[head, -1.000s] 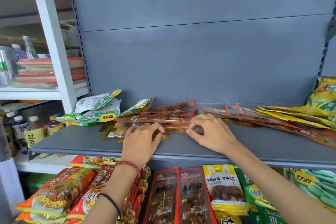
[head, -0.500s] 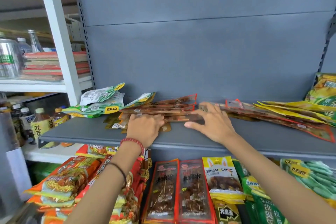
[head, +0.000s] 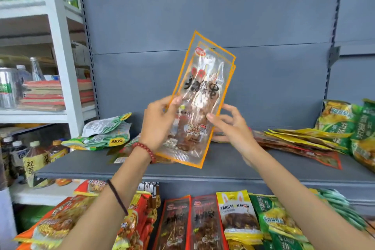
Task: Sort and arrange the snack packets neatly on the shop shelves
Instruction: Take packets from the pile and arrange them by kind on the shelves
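Standing nearly upright above the grey shelf (head: 223, 170), a thin stack of skewer packets (head: 203, 95) is held between both hands, its long axis running from lower left to upper right with the top tipped slightly rightward. The left edge is gripped by the left hand (head: 160, 126), whose fingers (head: 176, 100) are curled round the orange border low on the stack. The right edge appears to be pinched lightly by the right hand (head: 233, 130), with the thumb laid on the front and the other fingers spread loosely beside it. The stack is carried mostly by the left hand, so it is judged the nearer and steadier one for setting the stack down. A clear strip of bare shelf is seen directly below the stack, bounded on the left by a heap of green packets (head: 105, 134) and on the right by a fan of red and yellow packets (head: 294, 142). A few blurred packets lie under the left wrist and cannot be made out. The back panel (head: 203, 16) is well apart, leaving open room above. Matching skewer packets (head: 203, 223) are seen standing on the lower shelf.
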